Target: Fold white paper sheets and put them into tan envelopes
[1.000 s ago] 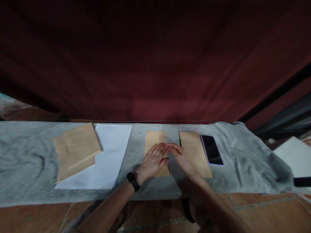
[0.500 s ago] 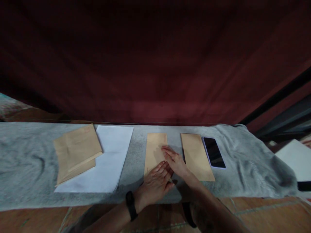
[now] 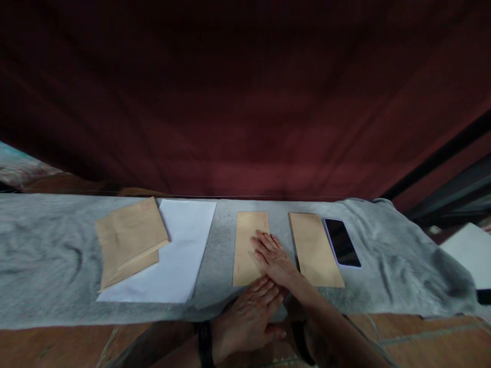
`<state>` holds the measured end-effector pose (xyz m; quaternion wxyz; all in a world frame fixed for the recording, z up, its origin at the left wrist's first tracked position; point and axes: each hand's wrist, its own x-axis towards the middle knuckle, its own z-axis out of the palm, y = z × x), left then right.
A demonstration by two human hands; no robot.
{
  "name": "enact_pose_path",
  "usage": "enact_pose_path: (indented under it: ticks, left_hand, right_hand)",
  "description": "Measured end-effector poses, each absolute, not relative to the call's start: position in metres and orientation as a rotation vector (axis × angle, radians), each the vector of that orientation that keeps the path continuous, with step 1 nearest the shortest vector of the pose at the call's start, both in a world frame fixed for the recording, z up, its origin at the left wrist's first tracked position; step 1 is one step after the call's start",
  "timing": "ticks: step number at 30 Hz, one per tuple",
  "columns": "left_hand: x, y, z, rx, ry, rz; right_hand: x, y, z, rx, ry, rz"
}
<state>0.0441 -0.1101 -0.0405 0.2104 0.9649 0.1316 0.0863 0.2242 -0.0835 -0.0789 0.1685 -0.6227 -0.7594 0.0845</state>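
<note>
A brown envelope (image 3: pixel 249 248) lies flat on the grey cloth (image 3: pixel 220 245). Across its right edge rests the right hand (image 3: pixel 274 258), palm down, fingers straight and unclenched. At the envelope's near end, the left hand (image 3: pixel 251 314) extends flat, fingers loosely apart, thumb out; whether its fingertips touch the right hand is hard to tell.

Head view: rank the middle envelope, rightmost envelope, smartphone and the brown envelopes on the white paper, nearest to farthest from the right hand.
1. Middle envelope: under the right hand.
2. Rightmost envelope: just right of the hand.
3. Smartphone: right of that envelope.
4. Brown envelopes: far left, on the white paper.
</note>
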Motion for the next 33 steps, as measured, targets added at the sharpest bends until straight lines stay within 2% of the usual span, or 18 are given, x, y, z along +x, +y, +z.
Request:
enact_pose_path:
  ticks: [3,9,25,33]
  left_hand:
    - [0.040,-0.104,-0.038,2.664,0.334,0.290]
    - [0.036,-0.092,-0.043,2.682,0.672,0.505]
    - [0.030,-0.097,-0.061,2.916,0.520,0.480]
    - [0.030,-0.116,-0.061,2.882,0.643,0.475]
  right_hand:
    - [0.223,-0.082,-0.079,-1.807,-2.161,0.208]
    - [0.226,-0.073,-0.078,-1.819,-2.181,0.225]
    - [0.221,-0.064,-0.083,-1.892,-2.085,0.073]
    - [0.212,-0.048,-0.083,-2.022,-1.937,0.082]
